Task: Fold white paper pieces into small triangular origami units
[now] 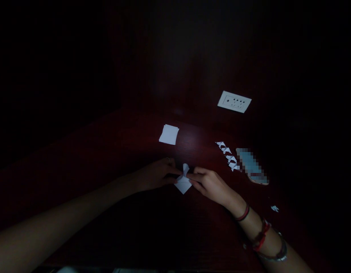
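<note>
A small white paper square [183,181] lies on the dark red table [113,159] with one corner lifted up. My left hand [157,173] pinches the paper's left side, fingers closed on it. My right hand [210,184] pinches the right side, fingertips pressed on the raised fold. Both hands meet over the paper in the middle of the view. The scene is very dim.
A short stack of white paper squares [169,134] lies behind the hands. A row of several small folded paper pieces [228,155] runs to the right, beside a phone [251,166]. A white wall socket [234,101] sits behind. One folded piece [275,208] lies by my right forearm.
</note>
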`<state>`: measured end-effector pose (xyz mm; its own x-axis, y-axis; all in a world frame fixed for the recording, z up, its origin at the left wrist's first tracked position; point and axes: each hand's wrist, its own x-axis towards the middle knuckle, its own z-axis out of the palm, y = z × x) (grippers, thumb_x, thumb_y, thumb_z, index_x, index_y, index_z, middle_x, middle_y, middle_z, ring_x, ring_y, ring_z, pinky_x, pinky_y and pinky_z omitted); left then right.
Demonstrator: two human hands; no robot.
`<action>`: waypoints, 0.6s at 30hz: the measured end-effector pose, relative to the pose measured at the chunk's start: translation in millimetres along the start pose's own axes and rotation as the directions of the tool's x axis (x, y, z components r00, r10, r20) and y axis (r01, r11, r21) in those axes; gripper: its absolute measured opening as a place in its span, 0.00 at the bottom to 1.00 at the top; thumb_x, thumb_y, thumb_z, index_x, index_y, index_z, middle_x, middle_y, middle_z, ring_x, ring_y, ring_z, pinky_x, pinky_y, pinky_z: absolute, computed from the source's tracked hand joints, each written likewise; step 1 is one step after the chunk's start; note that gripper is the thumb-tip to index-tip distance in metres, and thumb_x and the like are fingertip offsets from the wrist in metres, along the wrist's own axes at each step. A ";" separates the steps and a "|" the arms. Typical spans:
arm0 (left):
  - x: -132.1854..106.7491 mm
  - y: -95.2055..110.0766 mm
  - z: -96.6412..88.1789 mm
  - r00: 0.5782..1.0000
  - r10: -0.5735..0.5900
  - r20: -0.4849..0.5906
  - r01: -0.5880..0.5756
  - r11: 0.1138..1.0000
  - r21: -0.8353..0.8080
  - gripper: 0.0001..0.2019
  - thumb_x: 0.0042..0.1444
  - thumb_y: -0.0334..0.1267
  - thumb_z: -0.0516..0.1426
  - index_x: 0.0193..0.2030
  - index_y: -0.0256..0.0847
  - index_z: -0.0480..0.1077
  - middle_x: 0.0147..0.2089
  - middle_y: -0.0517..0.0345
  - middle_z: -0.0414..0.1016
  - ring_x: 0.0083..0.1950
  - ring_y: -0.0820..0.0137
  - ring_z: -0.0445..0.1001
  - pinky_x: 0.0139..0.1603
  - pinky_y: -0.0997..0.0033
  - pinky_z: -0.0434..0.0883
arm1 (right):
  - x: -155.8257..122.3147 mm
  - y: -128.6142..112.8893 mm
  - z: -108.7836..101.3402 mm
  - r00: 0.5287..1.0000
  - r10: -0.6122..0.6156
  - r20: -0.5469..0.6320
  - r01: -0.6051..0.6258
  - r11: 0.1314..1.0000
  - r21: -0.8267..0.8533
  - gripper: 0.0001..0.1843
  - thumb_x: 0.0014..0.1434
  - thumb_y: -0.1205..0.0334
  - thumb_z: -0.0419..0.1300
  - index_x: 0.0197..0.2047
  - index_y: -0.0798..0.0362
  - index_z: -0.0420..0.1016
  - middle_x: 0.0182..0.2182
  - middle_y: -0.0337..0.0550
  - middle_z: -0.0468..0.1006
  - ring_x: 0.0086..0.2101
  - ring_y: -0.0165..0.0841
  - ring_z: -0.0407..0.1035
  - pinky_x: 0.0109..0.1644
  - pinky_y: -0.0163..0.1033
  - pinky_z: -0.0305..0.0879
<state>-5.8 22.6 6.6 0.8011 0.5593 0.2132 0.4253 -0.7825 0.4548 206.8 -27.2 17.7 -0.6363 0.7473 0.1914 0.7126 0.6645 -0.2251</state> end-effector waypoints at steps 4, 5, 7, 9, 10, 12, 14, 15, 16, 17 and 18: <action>-1.1 -1.8 -0.2 0.999 0.036 -0.008 -0.036 0.999 0.011 0.13 0.51 0.36 0.55 0.45 0.50 0.67 0.36 0.60 0.62 0.38 0.73 0.62 0.40 0.75 0.60 | -0.2 1.3 0.4 1.000 -0.003 0.002 0.003 1.000 0.003 0.17 0.56 0.68 0.48 0.49 0.50 0.65 0.32 0.41 0.67 0.32 0.28 0.64 0.36 0.32 0.60; -1.4 -2.2 -0.3 0.999 0.047 -0.008 -0.047 0.999 0.014 0.13 0.51 0.36 0.55 0.45 0.50 0.67 0.36 0.60 0.63 0.38 0.73 0.62 0.40 0.75 0.60 | -0.1 1.5 0.2 1.000 -0.007 0.004 0.007 1.000 0.000 0.17 0.56 0.67 0.48 0.49 0.50 0.65 0.32 0.41 0.67 0.32 0.28 0.64 0.36 0.32 0.60; -1.8 -2.6 -0.7 0.998 0.063 -0.008 -0.062 0.998 0.027 0.13 0.51 0.36 0.54 0.45 0.50 0.67 0.37 0.60 0.63 0.39 0.72 0.62 0.40 0.75 0.60 | 0.0 1.7 -0.6 1.000 -0.021 0.017 0.021 1.000 -0.010 0.16 0.56 0.67 0.48 0.49 0.50 0.65 0.32 0.41 0.66 0.32 0.27 0.64 0.35 0.32 0.60; -1.9 -2.4 -1.3 0.997 0.077 -0.004 -0.077 0.996 0.048 0.13 0.52 0.37 0.54 0.46 0.50 0.66 0.37 0.60 0.63 0.39 0.72 0.62 0.40 0.75 0.60 | 0.1 1.7 -1.6 0.999 -0.032 0.028 0.033 0.999 -0.026 0.16 0.57 0.66 0.48 0.49 0.50 0.65 0.31 0.41 0.66 0.31 0.27 0.63 0.34 0.32 0.60; -1.9 -2.3 -1.7 0.997 0.082 -0.001 -0.082 0.995 0.060 0.13 0.52 0.37 0.53 0.46 0.51 0.66 0.37 0.60 0.63 0.39 0.72 0.62 0.41 0.74 0.59 | 0.1 1.7 -2.0 0.999 -0.034 0.031 0.036 0.999 -0.037 0.16 0.57 0.66 0.48 0.49 0.50 0.64 0.31 0.41 0.66 0.30 0.27 0.63 0.33 0.32 0.59; -2.0 -2.0 -2.8 0.997 0.082 0.008 -0.083 0.993 0.086 0.13 0.53 0.37 0.53 0.46 0.51 0.66 0.38 0.59 0.63 0.39 0.72 0.62 0.41 0.74 0.59 | 0.1 2.1 -2.7 0.999 -0.034 0.034 0.036 0.997 -0.063 0.17 0.57 0.65 0.47 0.50 0.49 0.64 0.31 0.41 0.65 0.29 0.27 0.62 0.32 0.32 0.59; -2.0 -2.1 -4.2 0.996 0.083 0.023 -0.085 0.991 0.102 0.14 0.53 0.38 0.53 0.47 0.51 0.65 0.38 0.59 0.63 0.40 0.71 0.62 0.42 0.73 0.59 | -0.1 3.0 -2.8 0.999 -0.033 0.034 0.035 0.997 -0.075 0.17 0.58 0.64 0.47 0.50 0.49 0.64 0.30 0.40 0.65 0.29 0.27 0.61 0.32 0.32 0.59; -2.0 -2.4 -4.8 0.996 0.085 0.028 -0.087 0.991 0.099 0.14 0.52 0.38 0.53 0.47 0.51 0.65 0.39 0.59 0.63 0.40 0.71 0.62 0.42 0.73 0.59 | -0.2 3.6 -2.8 0.999 -0.032 0.032 0.034 0.997 -0.072 0.17 0.57 0.64 0.47 0.50 0.48 0.64 0.30 0.40 0.65 0.29 0.27 0.61 0.32 0.32 0.58; -1.9 -2.8 -5.1 0.996 0.087 0.031 -0.090 0.992 0.087 0.13 0.52 0.39 0.53 0.46 0.51 0.66 0.39 0.59 0.63 0.40 0.71 0.62 0.42 0.73 0.59 | -0.4 4.3 -2.8 0.999 -0.031 0.030 0.032 0.997 -0.065 0.17 0.57 0.64 0.48 0.50 0.47 0.64 0.30 0.40 0.65 0.29 0.27 0.61 0.32 0.32 0.58; -1.7 -3.5 -5.1 0.996 0.087 0.026 -0.088 0.994 0.067 0.12 0.52 0.39 0.53 0.45 0.50 0.67 0.39 0.59 0.63 0.40 0.71 0.62 0.42 0.73 0.59 | -0.6 4.9 -2.8 0.999 -0.029 0.026 0.030 0.998 -0.058 0.17 0.57 0.64 0.48 0.50 0.46 0.63 0.30 0.40 0.65 0.29 0.27 0.61 0.33 0.32 0.59; -1.5 -4.2 -4.6 0.996 0.084 0.018 -0.085 0.995 0.043 0.11 0.53 0.39 0.53 0.43 0.49 0.68 0.38 0.59 0.64 0.40 0.71 0.63 0.42 0.73 0.59 | -0.7 5.4 -2.8 0.999 -0.027 0.024 0.028 0.998 -0.053 0.17 0.57 0.63 0.48 0.51 0.45 0.63 0.30 0.39 0.64 0.29 0.27 0.61 0.33 0.32 0.59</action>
<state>-10.7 26.4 8.4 0.8416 0.4865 0.2347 0.3737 -0.8382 0.3972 211.9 -24.0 19.0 -0.6623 0.7288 0.1739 0.7091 0.6846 -0.1687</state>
